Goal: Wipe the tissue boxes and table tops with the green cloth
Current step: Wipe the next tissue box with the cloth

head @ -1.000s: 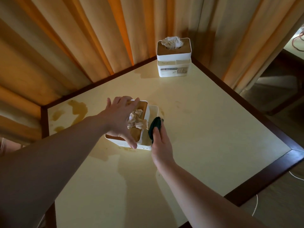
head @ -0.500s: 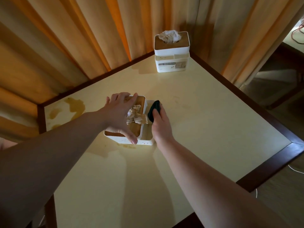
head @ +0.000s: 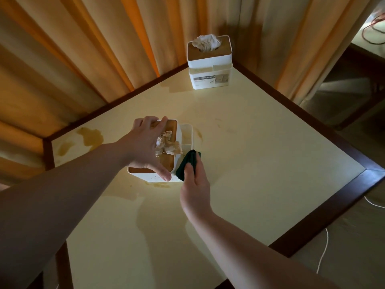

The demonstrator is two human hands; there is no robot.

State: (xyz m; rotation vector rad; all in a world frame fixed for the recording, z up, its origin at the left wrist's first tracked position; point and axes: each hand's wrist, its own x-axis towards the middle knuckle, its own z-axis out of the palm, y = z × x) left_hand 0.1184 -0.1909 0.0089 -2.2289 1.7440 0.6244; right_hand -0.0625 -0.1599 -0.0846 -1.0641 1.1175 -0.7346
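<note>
A white tissue box (head: 186, 134) with a wooden lid and crumpled tissue stands mid-table. My left hand (head: 143, 147) grips it from above, fingers and thumb spread over its ends. My right hand (head: 194, 184) holds the dark green cloth (head: 187, 163) against the box's right side, near its front corner. A second white tissue box (head: 209, 67), labelled "tissue holder", stands at the far corner of the cream table top (head: 260, 163).
Brownish stains (head: 91, 137) mark the table's left corner, with fainter ones by the near box. Orange curtains (head: 104, 49) hang close behind the table's dark wooden edge (head: 325, 213). A white cord (head: 324, 249) lies on the floor at the right.
My right hand has slid the green cloth back along the box's right side toward me. The left hand has kept its hold on the box.
</note>
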